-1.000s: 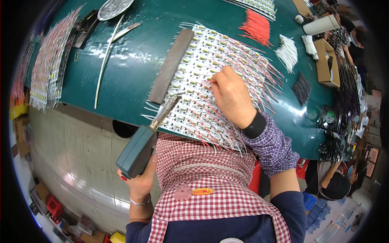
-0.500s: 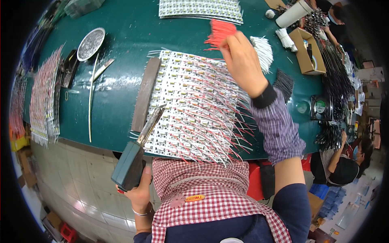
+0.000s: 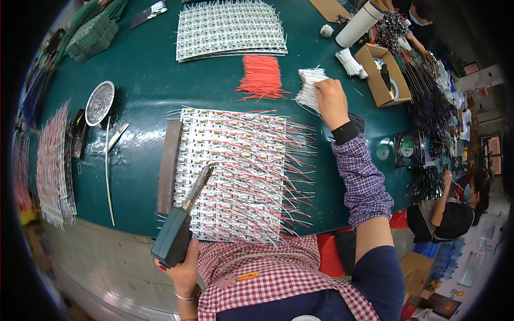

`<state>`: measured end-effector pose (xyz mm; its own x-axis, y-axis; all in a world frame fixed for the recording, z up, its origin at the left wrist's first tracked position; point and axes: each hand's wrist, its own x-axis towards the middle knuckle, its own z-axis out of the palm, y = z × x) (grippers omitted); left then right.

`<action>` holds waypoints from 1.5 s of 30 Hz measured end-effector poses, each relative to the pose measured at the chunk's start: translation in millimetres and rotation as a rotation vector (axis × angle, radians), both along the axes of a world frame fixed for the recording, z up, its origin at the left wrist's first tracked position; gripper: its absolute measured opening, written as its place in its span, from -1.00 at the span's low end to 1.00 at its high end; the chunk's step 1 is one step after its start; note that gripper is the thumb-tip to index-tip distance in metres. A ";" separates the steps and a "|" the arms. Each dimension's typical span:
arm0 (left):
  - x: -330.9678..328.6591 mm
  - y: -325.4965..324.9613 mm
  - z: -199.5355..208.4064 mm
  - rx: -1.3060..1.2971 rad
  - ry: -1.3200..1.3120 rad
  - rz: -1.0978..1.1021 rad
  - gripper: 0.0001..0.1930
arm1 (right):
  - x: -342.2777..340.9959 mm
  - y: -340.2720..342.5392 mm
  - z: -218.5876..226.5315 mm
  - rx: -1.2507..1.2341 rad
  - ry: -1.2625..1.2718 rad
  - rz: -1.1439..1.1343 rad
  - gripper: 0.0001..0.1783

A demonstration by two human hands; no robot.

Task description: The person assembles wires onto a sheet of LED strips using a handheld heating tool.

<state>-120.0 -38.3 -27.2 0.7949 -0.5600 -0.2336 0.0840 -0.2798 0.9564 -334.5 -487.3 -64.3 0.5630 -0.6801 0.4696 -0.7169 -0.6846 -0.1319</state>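
Note:
My left hand (image 3: 184, 270) is wrapped round the handle of a dark green soldering gun (image 3: 172, 238). Its long tip slants over the left part of a white circuit board panel (image 3: 230, 171), where many red and white wires trail toward the right. My right hand (image 3: 333, 102) is at a pile of short white wires (image 3: 309, 86), its fingers curled together on the pile's right side. The fingertips are partly hidden, so how many wires they grip does not show. Left of the white pile lies a bundle of red wires (image 3: 261, 75); dark wires (image 3: 356, 122) show beside my right wrist.
A brown bar (image 3: 169, 166) lies along the panel's left edge. Farther left are a round dish (image 3: 100, 104), a pale stick (image 3: 109, 176) and wired panels (image 3: 52, 166). More boards (image 3: 230, 29) lie at the back. A cardboard box (image 3: 372, 80) and white bottle (image 3: 360, 25) stand at right.
My right hand has gone from the red wires to the white wires. The whole view has shifted, showing more of the table's far side. My left hand still holds the soldering gun over the panel.

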 end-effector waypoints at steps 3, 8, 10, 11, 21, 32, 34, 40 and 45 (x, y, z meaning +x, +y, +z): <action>-1.5 -10.1 2.0 0.026 -0.020 0.002 -0.62 | 0.5 -2.8 -4.5 -0.022 -0.040 0.017 -0.86; 9.4 -14.4 -10.6 -0.007 -0.269 -0.024 -0.65 | 2.1 -4.9 1.9 -0.013 -0.038 0.058 -0.87; 13.8 -21.9 -2.9 -0.020 -0.262 -0.011 -0.66 | -0.3 -4.4 3.5 -0.007 -0.031 0.048 -0.89; 16.7 -27.3 3.6 -0.039 -0.254 0.008 -0.66 | -1.5 -4.0 4.1 -0.007 -0.025 0.043 -0.92; 17.7 -66.3 30.8 -0.126 -0.196 0.075 -0.64 | 0.8 -3.2 9.7 -0.025 -0.078 0.051 -0.90; 23.7 -54.0 4.9 -0.103 -0.207 0.038 -0.64 | 0.5 2.0 32.6 -0.016 0.075 0.131 -0.72; 25.7 -54.8 2.8 -0.116 -0.247 0.025 -0.64 | 3.5 6.0 43.3 -0.030 0.110 0.147 -0.73; 29.2 -51.2 -1.6 -0.127 -0.222 0.023 -0.65 | 35.6 26.0 64.9 -0.233 0.405 0.287 -0.88; 25.9 -56.2 0.8 -0.129 -0.166 0.022 -0.64 | 62.8 39.0 47.9 -0.318 0.658 0.390 -0.92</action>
